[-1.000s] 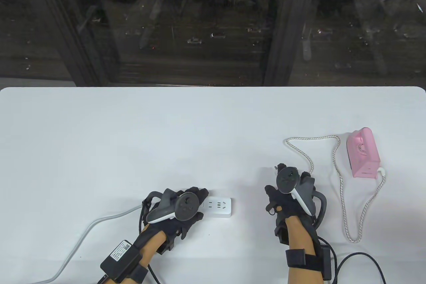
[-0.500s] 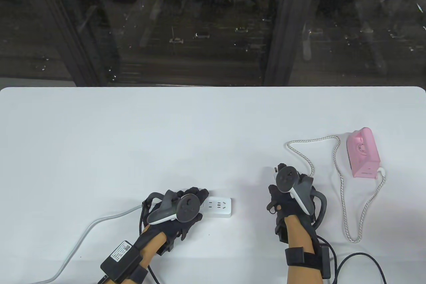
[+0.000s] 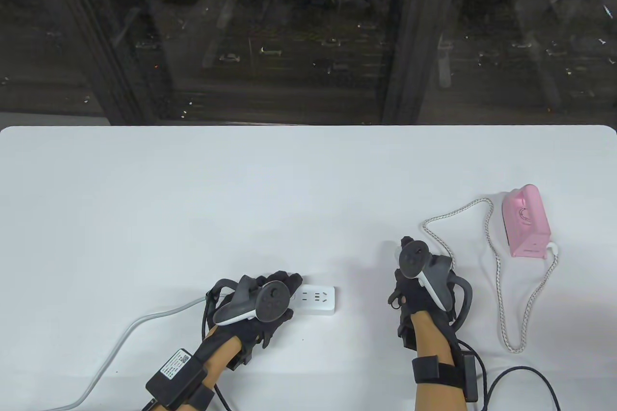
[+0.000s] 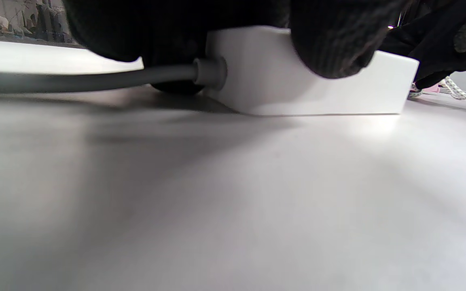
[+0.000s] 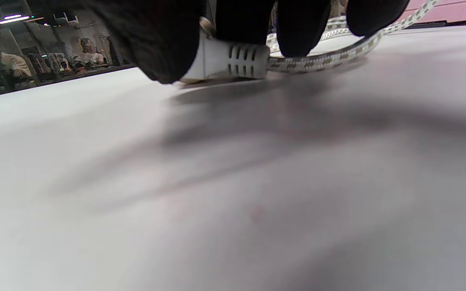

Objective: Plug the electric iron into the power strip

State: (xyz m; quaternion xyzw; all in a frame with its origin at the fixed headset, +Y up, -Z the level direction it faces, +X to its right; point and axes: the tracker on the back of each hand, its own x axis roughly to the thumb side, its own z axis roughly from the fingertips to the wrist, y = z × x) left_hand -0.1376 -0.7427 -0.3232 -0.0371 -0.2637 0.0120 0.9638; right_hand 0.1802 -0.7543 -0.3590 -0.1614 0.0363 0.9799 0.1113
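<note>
A pink electric iron [image 3: 525, 221] stands at the table's right. Its braided white cord [image 3: 494, 257] loops across the table to my right hand [image 3: 414, 276]. In the right wrist view my right fingers [image 5: 301, 24] grip the cord's white plug [image 5: 227, 60] just above the table. A white power strip [image 3: 318, 300] lies near the front middle. My left hand [image 3: 262, 305] rests on its left end. In the left wrist view my left fingers [image 4: 330, 44] press the strip [image 4: 318, 89] from above, and its grey cable [image 4: 87, 79] leaves to the left.
The power strip's grey cable [image 3: 120, 338] runs off the front left of the white table [image 3: 241, 189]. A dark window wall stands behind the table's far edge. Black glove cables [image 3: 525, 375] trail at the front right.
My right hand has shifted slightly towards me with the plug, and the far loop of the braided cord has been pulled inward and to the right. My left hand and the power strip have not moved.
</note>
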